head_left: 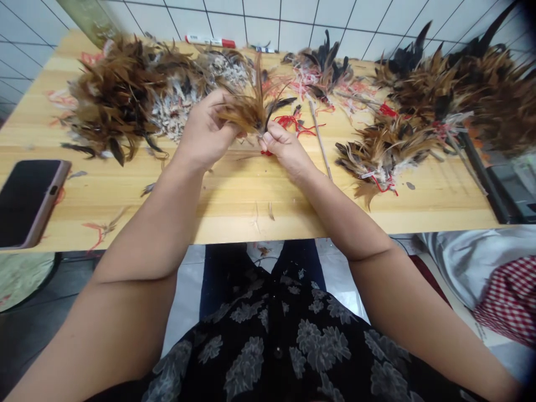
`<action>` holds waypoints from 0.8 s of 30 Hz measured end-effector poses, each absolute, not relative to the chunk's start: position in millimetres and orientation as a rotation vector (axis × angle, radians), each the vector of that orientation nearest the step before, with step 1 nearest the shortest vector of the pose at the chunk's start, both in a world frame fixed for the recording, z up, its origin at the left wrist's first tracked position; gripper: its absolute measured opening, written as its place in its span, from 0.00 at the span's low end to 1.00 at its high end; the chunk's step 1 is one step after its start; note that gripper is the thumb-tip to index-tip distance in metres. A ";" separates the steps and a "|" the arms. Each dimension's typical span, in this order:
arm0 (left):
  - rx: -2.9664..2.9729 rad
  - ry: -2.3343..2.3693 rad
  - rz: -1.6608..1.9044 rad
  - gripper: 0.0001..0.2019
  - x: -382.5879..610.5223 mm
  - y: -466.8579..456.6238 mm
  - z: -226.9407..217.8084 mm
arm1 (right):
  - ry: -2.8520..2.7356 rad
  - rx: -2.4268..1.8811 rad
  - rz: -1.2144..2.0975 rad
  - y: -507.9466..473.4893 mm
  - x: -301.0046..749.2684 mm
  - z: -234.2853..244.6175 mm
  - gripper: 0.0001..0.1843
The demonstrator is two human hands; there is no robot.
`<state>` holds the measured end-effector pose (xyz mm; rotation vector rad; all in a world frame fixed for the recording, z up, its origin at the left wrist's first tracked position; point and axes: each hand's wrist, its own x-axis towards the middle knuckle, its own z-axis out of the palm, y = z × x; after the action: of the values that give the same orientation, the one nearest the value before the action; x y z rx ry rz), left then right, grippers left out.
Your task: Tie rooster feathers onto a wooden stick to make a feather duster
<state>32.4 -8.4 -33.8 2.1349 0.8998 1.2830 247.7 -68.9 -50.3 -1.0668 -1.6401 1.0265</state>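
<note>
Pinching, right hand (282, 148): nearly shut, thumb and fingertips pressed together on the lower end of the bunch (247, 109); the other fingers fold in toward the palm.
Left hand (209, 131): half closed, fingers curled about the bunch's left side, thumb against it; the far fingertips are hidden.
Bunch: brown feathers, between both hands, above the table (238, 209), tips fanned up and away from the right thumb.
Red thread (299, 124): just beyond the right hand and to its right, loose on the table.
Stick (319, 137): right of the right hand, lying lengthwise past the wrist.
Pile (113, 103): left of the left hand, brown feathers, with pale quills (170, 114) facing that hand.
Bundle (383, 142): farther right of the right hand, with red and white ties at its near end.
Marker (209, 41): beyond the left hand, by the tiled wall (297, 22).
Phone (27, 201): well left of the left hand, nearer the body, screen dark.
</note>
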 end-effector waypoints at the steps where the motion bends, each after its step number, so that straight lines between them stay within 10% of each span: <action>1: 2.120 0.925 1.280 0.22 32.8 -10.2 -33.2 | -1.588 -1.061 1.087 -70.6 246.2 -49.5 0.29; 8: 2.030 1.037 1.092 0.26 32.7 -21.8 -29.7 | -1.254 -1.149 1.252 -65.5 246.7 -46.7 0.19; 16: 2.437 1.115 0.827 0.07 43.1 -38.5 -30.6 | -1.612 -1.537 0.519 -40.2 272.4 -68.1 0.17; 24: 2.768 0.948 0.854 0.07 64.6 -55.2 -35.5 | -1.982 -1.595 0.205 -61.4 265.5 -59.6 0.08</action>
<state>64.6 -55.2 -35.5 2.7682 0.9485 0.8544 265.5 -61.4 -59.6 -1.5947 -1.9824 0.2047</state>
